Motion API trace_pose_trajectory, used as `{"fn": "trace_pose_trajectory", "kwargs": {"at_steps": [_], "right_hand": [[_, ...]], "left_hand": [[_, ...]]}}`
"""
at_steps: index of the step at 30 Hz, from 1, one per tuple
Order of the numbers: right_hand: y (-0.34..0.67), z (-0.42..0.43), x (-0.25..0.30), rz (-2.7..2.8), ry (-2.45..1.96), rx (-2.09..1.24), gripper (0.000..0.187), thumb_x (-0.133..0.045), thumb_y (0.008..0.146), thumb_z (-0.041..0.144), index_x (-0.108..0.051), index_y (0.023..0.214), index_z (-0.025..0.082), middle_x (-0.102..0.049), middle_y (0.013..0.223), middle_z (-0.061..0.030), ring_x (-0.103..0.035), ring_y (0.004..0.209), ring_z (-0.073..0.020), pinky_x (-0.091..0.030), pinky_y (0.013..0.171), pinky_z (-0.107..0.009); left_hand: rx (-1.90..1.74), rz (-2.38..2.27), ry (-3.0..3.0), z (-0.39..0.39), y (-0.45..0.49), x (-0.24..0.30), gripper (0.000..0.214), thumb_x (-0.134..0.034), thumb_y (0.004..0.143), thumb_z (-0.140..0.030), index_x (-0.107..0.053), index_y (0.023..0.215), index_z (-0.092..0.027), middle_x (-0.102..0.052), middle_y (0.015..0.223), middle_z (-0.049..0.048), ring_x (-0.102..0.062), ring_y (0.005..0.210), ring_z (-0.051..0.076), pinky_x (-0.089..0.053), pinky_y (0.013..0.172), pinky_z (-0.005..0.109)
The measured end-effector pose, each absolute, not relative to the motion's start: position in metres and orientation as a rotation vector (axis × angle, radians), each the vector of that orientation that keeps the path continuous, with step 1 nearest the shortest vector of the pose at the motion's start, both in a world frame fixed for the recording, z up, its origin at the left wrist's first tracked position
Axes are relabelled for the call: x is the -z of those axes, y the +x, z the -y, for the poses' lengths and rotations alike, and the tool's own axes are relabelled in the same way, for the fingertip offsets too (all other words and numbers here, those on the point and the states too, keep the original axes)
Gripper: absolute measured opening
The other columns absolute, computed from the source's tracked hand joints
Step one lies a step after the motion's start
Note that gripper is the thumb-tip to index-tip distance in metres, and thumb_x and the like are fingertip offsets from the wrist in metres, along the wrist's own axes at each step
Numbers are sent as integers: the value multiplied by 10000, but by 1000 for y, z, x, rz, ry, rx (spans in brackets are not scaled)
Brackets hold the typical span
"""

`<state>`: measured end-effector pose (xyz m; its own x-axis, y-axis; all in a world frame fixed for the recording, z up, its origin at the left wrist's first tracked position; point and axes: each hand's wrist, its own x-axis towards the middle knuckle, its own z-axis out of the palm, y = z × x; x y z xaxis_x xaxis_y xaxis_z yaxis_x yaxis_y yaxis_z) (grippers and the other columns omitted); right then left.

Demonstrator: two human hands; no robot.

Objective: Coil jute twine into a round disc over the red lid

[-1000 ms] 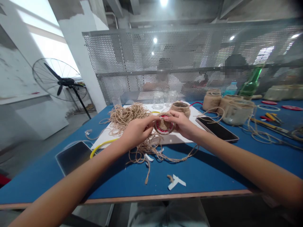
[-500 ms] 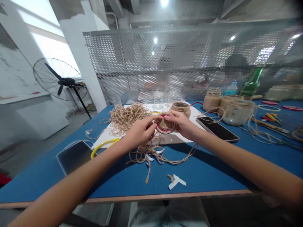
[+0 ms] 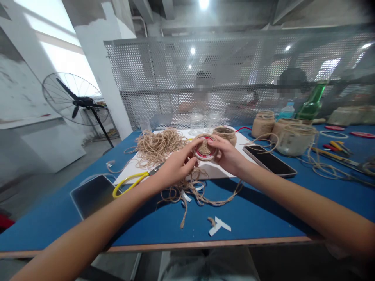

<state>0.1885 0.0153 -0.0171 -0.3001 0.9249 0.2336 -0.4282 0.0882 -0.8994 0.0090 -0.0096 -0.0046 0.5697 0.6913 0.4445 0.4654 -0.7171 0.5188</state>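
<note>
Between my two hands is a round disc with a coil of brown twine at its centre and a red-and-white ring around that, its face tilted toward me. My left hand grips the left edge, thumb low by the rim. My right hand clasps the right side, its thumb pressing on the coiled face. The fingers behind the disc are hidden. Loose twine lies beneath my hands, and a larger twine heap sits left of them. Yellow-handled scissors are partly covered by my left forearm.
Behind my right hand stands a twine-wrapped jar. A phone and more wrapped jars are to the right, with a green bottle. A dark tablet-like panel lies left. Paper strips lie near the front edge.
The disc has shifted slightly and turned in my hands, showing more white at the lower rim. My left hand has moved a little, exposing more of the scissors.
</note>
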Motion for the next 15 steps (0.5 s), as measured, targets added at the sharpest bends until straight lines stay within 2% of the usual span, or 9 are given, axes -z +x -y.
{"fn": "trace_pose_trajectory", "kwargs": {"at_steps": [5, 9, 13, 15], "right_hand": [[187, -11, 17, 1188, -589, -1518, 152, -611, 690, 219, -579, 839, 225, -593, 850, 10, -532, 743, -119, -428, 691, -265], [187, -9, 15, 1236, -579, -1565, 155, -591, 668, 188, -578, 821, 205, -589, 819, -1, -526, 723, -124, -425, 664, -263], [192, -12, 14, 1385, -603, -1593, 117, -592, 689, 218, -574, 795, 175, -557, 734, -2, -510, 640, -109, -415, 596, -247], [195, -15, 16, 1479, -642, -1556, 122, -614, 693, 241, -571, 775, 160, -544, 685, 6, -497, 592, -95, -398, 564, -235]], "left_hand": [[-1003, -921, 2399, 9, 10, 5, 402, -359, 864, -213, -380, 1264, -242, -580, 1027, 61, -520, 643, 95, -443, 641, 243], [-993, -919, 2370, 7, 8, 3, 360, -354, 859, -194, -424, 1210, -240, -575, 1036, 47, -499, 576, 75, -455, 611, 241], [-919, -899, 2423, 7, 6, -2, 364, -368, 833, -144, -459, 1175, -231, -550, 1088, 51, -552, 775, 120, -464, 694, 251], [-865, -874, 2438, 8, 5, -4, 398, -377, 821, -132, -431, 1202, -235, -564, 1036, 55, -556, 803, 132, -466, 693, 252]]}}
